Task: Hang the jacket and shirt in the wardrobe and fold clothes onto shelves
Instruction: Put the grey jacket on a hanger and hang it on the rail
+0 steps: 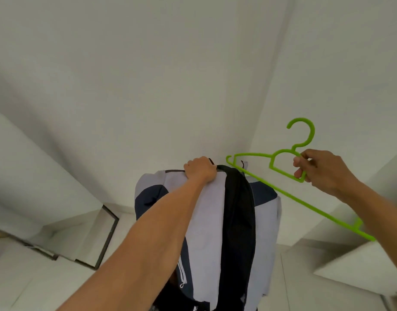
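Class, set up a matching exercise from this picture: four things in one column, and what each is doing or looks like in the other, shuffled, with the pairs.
Column 1
1. left hand
2. right hand
3. hanger
4. jacket

Column 2
A. bright green, one end by the collar
B. grey-white, navy patches, hanging down
C. grip on the hanger below its hook
D. grip on the jacket's collar

Pairs: 1-D, 2-C, 3-A, 4-B

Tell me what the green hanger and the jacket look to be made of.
Hanger: looks like moulded plastic, bright lime green, thin flat bars with a one-piece hook and a smooth, slightly matte finish. Jacket: seems a woven synthetic fabric, matte, in pale grey and navy panels with a black lining; it hangs limp and creases softly, and a zip runs along one edge. The exact fibre cannot be told.
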